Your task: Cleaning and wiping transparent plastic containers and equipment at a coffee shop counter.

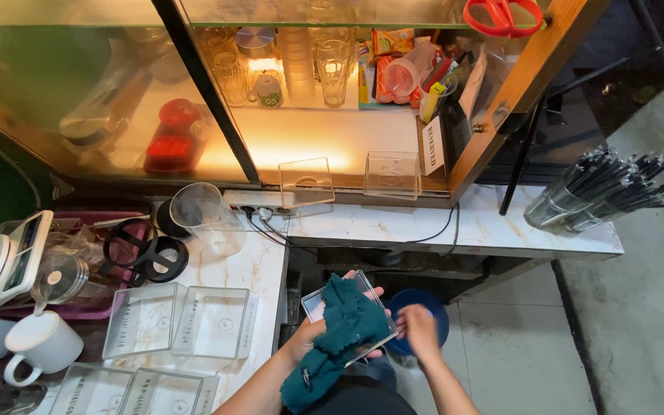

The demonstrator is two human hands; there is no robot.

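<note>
Warm yellow light glows from inside the glass cabinet (324, 138), glaring off its shelf and panes, while the counter (455, 227) sits evenly lit, the lower corners dim, edges bending outward, the moving hands slightly blurred.

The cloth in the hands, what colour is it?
Dark teal green; the cloth shows best in the head view.

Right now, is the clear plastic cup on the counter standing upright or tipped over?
Tipped over. The clear plastic cup lies on its side on the marble counter, its round mouth facing the camera.
</note>
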